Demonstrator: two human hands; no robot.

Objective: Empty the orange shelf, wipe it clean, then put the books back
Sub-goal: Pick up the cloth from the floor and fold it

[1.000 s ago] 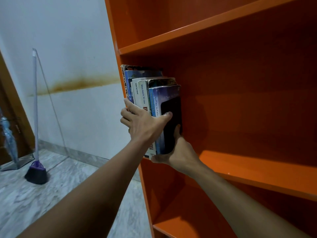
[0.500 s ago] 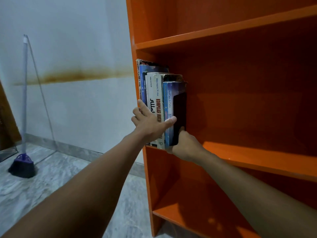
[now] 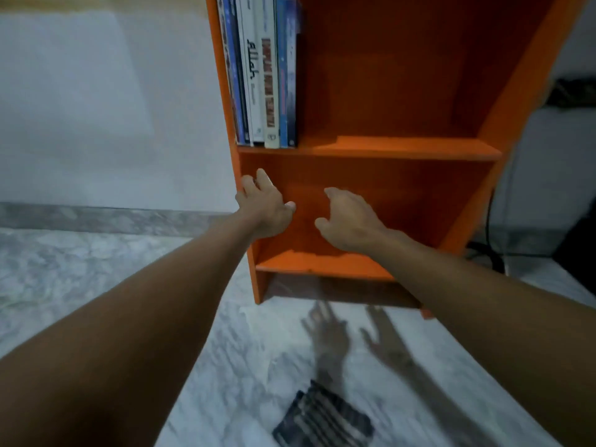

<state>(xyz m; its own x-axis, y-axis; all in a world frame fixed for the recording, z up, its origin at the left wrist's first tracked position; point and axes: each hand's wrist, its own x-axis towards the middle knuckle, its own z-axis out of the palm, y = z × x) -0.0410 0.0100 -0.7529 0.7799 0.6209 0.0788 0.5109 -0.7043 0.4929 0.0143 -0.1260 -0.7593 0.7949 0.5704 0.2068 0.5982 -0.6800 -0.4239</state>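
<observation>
The books (image 3: 263, 69) stand upright, packed against the left wall of the orange shelf (image 3: 400, 149) at about 12 o'clock; one white spine reads "Allah", the other lettering too blurred to read. Below them, in front of the lower compartment, the left hand (image 3: 266, 204) and right hand (image 3: 350, 217) hover open with fingers loosely curled, holding nothing. At 6 o'clock a dark striped object (image 3: 322, 417) lies on the marble floor (image 3: 96, 269).

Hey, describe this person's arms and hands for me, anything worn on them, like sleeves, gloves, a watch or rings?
Both arms are bare as far up as the frame shows, with no sleeves in view. The left hand and right hand wear no gloves, and no watch, bracelet or ring shows, though the picture is slightly blurred.
</observation>
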